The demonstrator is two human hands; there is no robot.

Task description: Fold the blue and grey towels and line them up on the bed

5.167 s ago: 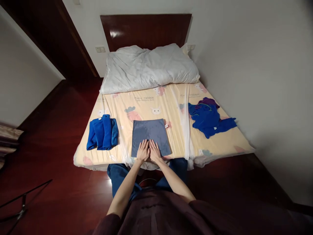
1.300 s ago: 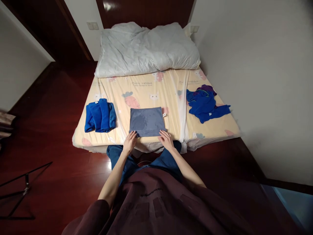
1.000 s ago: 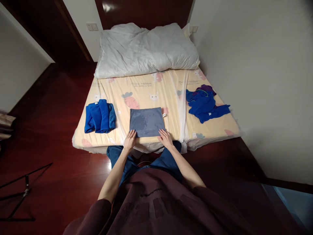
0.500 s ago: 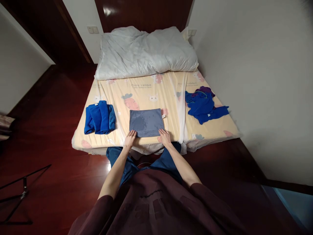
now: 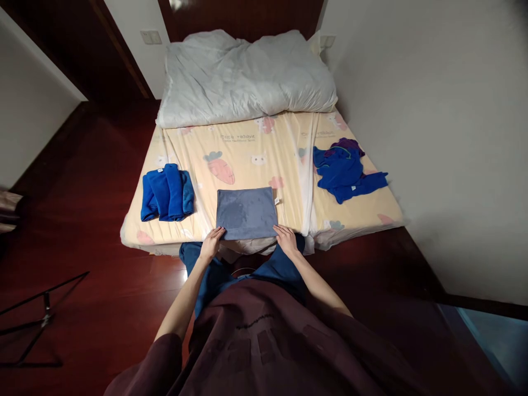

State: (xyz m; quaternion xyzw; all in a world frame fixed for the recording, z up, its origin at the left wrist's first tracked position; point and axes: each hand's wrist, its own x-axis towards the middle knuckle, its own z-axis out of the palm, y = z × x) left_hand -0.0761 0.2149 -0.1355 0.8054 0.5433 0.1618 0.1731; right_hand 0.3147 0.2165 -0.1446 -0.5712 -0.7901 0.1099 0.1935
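A grey-blue towel [image 5: 246, 212] lies flat as a rectangle at the bed's near edge, with a small white tag on its right side and darker patches on its surface. My left hand [image 5: 212, 242] grips its near left corner, fingers on top. At the near right corner, my right hand [image 5: 285, 240] holds it the same way; both thumbs are hidden. To the left sit folded blue towels [image 5: 167, 193], side by side in a bundle. Crumpled blue cloths [image 5: 342, 173] lie in a loose heap on the right, with a purple cloth [image 5: 348, 146] behind them.
The bed [image 5: 247, 165] has a yellow sheet with carrots and rabbits. A white quilt [image 5: 247, 80] is heaped at the headboard [image 5: 243, 19]. A wall [image 5: 433, 137] runs along the right. A black metal stand [image 5: 45, 319] is on the red floor [image 5: 103, 297] at left.
Both hands have drawn the grey-blue towel a little toward me, so its near edge now reaches the bed's edge. My view has tilted slightly downward.
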